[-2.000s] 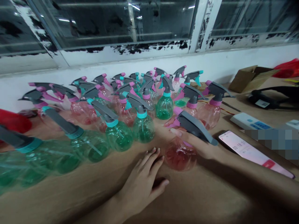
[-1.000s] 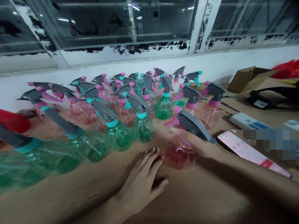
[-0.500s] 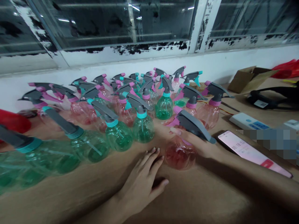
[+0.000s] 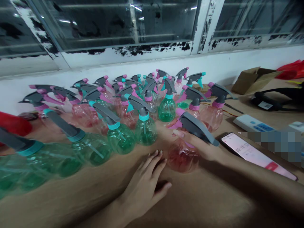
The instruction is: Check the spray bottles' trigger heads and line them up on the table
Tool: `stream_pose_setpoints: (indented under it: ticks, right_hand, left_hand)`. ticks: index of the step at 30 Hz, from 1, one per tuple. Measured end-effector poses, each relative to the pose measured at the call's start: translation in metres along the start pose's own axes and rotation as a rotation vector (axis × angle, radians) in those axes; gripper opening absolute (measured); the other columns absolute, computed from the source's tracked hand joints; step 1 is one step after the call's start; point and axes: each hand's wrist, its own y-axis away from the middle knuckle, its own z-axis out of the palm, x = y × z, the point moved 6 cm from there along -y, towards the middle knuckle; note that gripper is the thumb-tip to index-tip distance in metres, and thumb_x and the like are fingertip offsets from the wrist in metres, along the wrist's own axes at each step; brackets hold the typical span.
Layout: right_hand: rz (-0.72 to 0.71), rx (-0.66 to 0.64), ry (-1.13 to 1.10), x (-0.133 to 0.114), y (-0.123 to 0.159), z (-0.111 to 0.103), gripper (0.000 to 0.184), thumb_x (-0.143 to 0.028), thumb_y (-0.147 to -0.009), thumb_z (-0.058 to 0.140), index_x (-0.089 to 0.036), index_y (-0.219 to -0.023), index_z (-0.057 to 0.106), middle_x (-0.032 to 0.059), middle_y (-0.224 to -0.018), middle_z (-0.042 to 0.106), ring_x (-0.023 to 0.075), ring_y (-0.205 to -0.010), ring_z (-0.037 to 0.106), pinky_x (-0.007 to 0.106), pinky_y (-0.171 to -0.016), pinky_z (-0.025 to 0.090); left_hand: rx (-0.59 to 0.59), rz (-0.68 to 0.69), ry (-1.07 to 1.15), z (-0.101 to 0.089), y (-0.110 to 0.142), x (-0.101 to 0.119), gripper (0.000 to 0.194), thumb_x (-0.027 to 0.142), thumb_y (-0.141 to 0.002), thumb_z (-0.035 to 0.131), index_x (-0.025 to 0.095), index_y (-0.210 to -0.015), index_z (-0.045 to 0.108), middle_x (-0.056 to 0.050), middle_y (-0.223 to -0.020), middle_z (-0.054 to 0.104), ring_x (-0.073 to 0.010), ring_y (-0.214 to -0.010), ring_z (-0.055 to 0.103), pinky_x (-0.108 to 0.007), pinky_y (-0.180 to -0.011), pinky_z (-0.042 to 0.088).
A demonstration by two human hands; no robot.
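My right hand (image 4: 199, 144) is wrapped round the neck of a pink spray bottle (image 4: 182, 156) with a grey trigger head (image 4: 196, 126); the bottle stands on the brown table (image 4: 209, 199). My left hand (image 4: 142, 183) lies flat on the table just left of that bottle, fingers stretched out and holding nothing. Behind them stand several green spray bottles (image 4: 144, 126) and pink spray bottles (image 4: 213, 109), all with grey trigger heads.
A phone (image 4: 254, 155) with a lit screen lies right of my right hand. A white remote-like device (image 4: 251, 123), a black strap (image 4: 277, 98) and a cardboard box (image 4: 254, 79) sit at the right. A white wall and windows rise behind the table.
Almost nothing has moved; my right hand has kept its hold on the pink bottle and my left hand has stayed flat on the table.
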Motion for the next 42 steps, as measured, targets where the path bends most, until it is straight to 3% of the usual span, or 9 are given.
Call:
stream_pose_setpoints:
  ticks: [5, 8, 12, 16, 24, 31, 35, 39, 42]
  right_hand:
    - [-0.036, -0.021, 0.018, -0.008, -0.004, 0.001, 0.025, -0.043, -0.084, 0.057, -0.027, -0.104, 0.06, 0.0006, -0.087, 0.065, 0.0196, -0.086, 0.061, 0.035, -0.08, 0.049]
    - [-0.044, -0.031, 0.098, -0.009, -0.006, 0.0, 0.018, -0.044, -0.084, 0.057, -0.026, -0.088, 0.06, -0.0008, -0.076, 0.059, 0.0181, -0.074, 0.057, 0.033, -0.072, 0.047]
    - [-0.057, 0.011, 0.159, -0.01, -0.005, -0.004, 0.025, -0.045, -0.084, 0.057, -0.024, -0.071, 0.051, -0.0029, -0.062, 0.047, 0.0146, -0.058, 0.048, 0.031, -0.058, 0.042]
    - [-0.077, -0.092, 0.118, -0.016, -0.003, 0.002, 0.02, -0.044, -0.086, 0.054, -0.024, -0.087, 0.058, 0.0004, -0.077, 0.059, 0.0173, -0.07, 0.057, 0.033, -0.068, 0.046]
    - [-0.133, 0.032, 0.15, -0.023, 0.0, -0.002, 0.02, -0.046, -0.081, 0.058, -0.026, -0.082, 0.059, -0.0015, -0.07, 0.055, 0.0165, -0.063, 0.054, 0.031, -0.057, 0.045]
    - [-0.06, -0.037, 0.032, -0.013, -0.001, 0.002, 0.026, -0.045, -0.082, 0.059, -0.024, -0.098, 0.06, 0.0015, -0.089, 0.065, 0.0194, -0.086, 0.063, 0.034, -0.079, 0.051]
    - [-0.057, -0.041, 0.007, -0.017, -0.001, 0.003, 0.024, -0.041, -0.082, 0.061, -0.022, -0.097, 0.061, 0.003, -0.093, 0.067, 0.0207, -0.092, 0.064, 0.034, -0.083, 0.051]
    - [-0.069, -0.019, 0.007, -0.02, 0.0, 0.002, 0.027, -0.039, -0.079, 0.065, -0.023, -0.101, 0.063, 0.002, -0.095, 0.069, 0.0186, -0.085, 0.066, 0.032, -0.076, 0.053]
    - [-0.048, -0.011, -0.017, -0.012, 0.002, 0.001, 0.024, -0.039, -0.076, 0.068, -0.022, -0.093, 0.066, 0.0009, -0.085, 0.07, 0.016, -0.071, 0.066, 0.029, -0.065, 0.053]
  left_hand:
    - [-0.009, 0.004, -0.017, 0.0, 0.0, 0.001, 0.055, 0.041, -0.091, 0.055, 0.011, -0.135, 0.042, -0.015, -0.146, 0.035, -0.0294, -0.134, 0.032, -0.049, -0.104, 0.037]
    - [0.0, 0.005, -0.018, -0.001, 0.0, 0.001, 0.054, 0.041, -0.092, 0.054, 0.011, -0.135, 0.042, -0.015, -0.146, 0.035, -0.0298, -0.134, 0.032, -0.049, -0.104, 0.037]
    - [0.017, 0.013, -0.011, -0.001, 0.001, 0.0, 0.053, 0.041, -0.092, 0.054, 0.012, -0.135, 0.043, -0.015, -0.146, 0.036, -0.0298, -0.134, 0.033, -0.049, -0.104, 0.036]
    - [0.027, 0.019, -0.017, -0.001, 0.0, 0.0, 0.052, 0.04, -0.092, 0.054, 0.012, -0.134, 0.043, -0.014, -0.145, 0.037, -0.0283, -0.133, 0.034, -0.048, -0.105, 0.035]
    - [0.007, 0.016, -0.037, 0.0, -0.001, 0.0, 0.053, 0.04, -0.091, 0.055, 0.011, -0.135, 0.043, -0.014, -0.145, 0.037, -0.0289, -0.134, 0.033, -0.049, -0.105, 0.035]
    - [0.014, 0.019, -0.034, -0.001, 0.0, 0.0, 0.052, 0.038, -0.091, 0.055, 0.011, -0.134, 0.043, -0.015, -0.144, 0.038, -0.0295, -0.133, 0.033, -0.05, -0.105, 0.035]
    - [0.016, 0.013, -0.034, -0.001, 0.0, 0.0, 0.051, 0.038, -0.091, 0.055, 0.011, -0.133, 0.044, -0.015, -0.144, 0.038, -0.0291, -0.133, 0.033, -0.049, -0.105, 0.035]
    - [0.031, 0.018, -0.028, 0.0, 0.0, 0.0, 0.051, 0.039, -0.092, 0.053, 0.011, -0.133, 0.044, -0.014, -0.143, 0.04, -0.0289, -0.133, 0.034, -0.049, -0.105, 0.035]
    - [0.046, 0.017, -0.026, 0.0, 0.0, 0.0, 0.05, 0.039, -0.092, 0.053, 0.011, -0.132, 0.045, -0.015, -0.143, 0.04, -0.0292, -0.132, 0.035, -0.049, -0.105, 0.035]
